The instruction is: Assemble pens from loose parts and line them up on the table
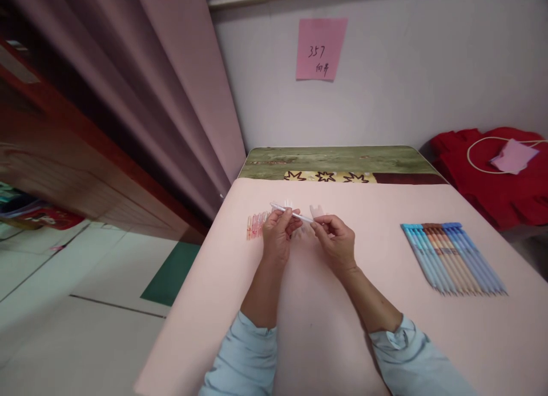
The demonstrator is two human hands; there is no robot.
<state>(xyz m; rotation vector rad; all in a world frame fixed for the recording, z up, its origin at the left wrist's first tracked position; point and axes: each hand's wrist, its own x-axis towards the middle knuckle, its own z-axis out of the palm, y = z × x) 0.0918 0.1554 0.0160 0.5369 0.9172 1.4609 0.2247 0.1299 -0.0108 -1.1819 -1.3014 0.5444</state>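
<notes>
A slim white pen (305, 217) is held in the air above the table, slanting down slightly to the right. The fingers of my left hand (277, 233) pinch it near the middle, and its left end sticks out past them. At the pen's right end, the fingertips of my right hand (338, 242) are closed on it. Beside and partly behind my left hand lies a row of small pink and clear pieces (257, 225), whose kind I cannot make out. Pale, whitish pieces (315, 210) lie just beyond the hands, partly hidden by them.
A neat row of pens in light blue, brown and darker blue (454, 259) lies at the right on the pale pink table cover (377, 202). Past the table's right edge is a red cloth (479, 173). A pink note (321, 49) hangs on the wall; a curtain (188, 88) borders the left.
</notes>
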